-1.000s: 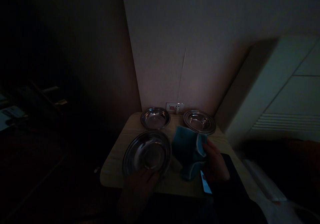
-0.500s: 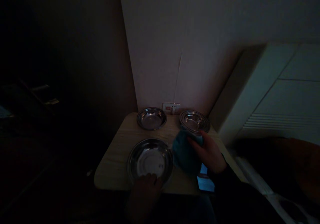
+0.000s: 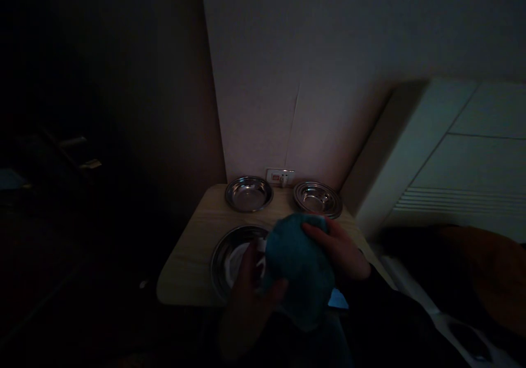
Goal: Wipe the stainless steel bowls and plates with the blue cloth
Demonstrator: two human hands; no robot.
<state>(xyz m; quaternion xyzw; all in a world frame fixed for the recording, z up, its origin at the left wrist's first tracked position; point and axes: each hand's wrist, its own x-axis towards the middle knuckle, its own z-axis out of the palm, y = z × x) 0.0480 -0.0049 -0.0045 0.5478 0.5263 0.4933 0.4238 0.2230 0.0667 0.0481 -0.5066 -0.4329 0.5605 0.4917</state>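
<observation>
In the dim head view, my right hand [image 3: 343, 250] grips a teal cloth [image 3: 299, 264] by its upper right side. The cloth hangs spread out over the front of the small table. My left hand [image 3: 252, 302] is raised at the cloth's left edge, thumb and fingers apart; whether it touches the cloth is hard to tell in the dark. Behind this hand a large shiny metal basin [image 3: 219, 261] lies on the tabletop, its right part hidden by the hand and the cloth. Something small and whitish [image 3: 262, 245] shows by the left fingertips, too blurred to name.
At the back of the wood-look table [image 3: 184, 269] sit a metal dish [image 3: 249, 195] on the left and several nested metal dishes [image 3: 317, 199] on the right. A wall socket [image 3: 280, 176] is between them. A lit phone-like screen [image 3: 338, 299] shows partly beneath my right arm.
My left hand has come up from the basin's near rim to the cloth's edge. My right hand has brought the cloth slightly left and nearer, and more of it now shows spread.
</observation>
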